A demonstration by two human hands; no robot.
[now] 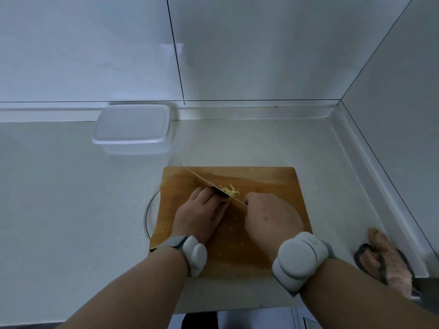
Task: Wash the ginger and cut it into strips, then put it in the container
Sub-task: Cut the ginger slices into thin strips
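Ginger [225, 194] sits mid cutting board [266, 186], pinned under curled fingers of left hand [202, 210], cut strips [234, 189] lying just right of the blade. Knife [209, 184] runs diagonally, tip far-left, handle gripped in right hand [270, 217]. Container [133, 131], lidded, sits far-left on the surface, nearer the left hand.

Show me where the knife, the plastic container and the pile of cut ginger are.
knife [202, 178]: head view, on the flat of the blade, above the left hand.
plastic container [133, 123]: head view, middle of its clear lid.
cut ginger [231, 189]: head view, on the yellow strips to the right of the blade.
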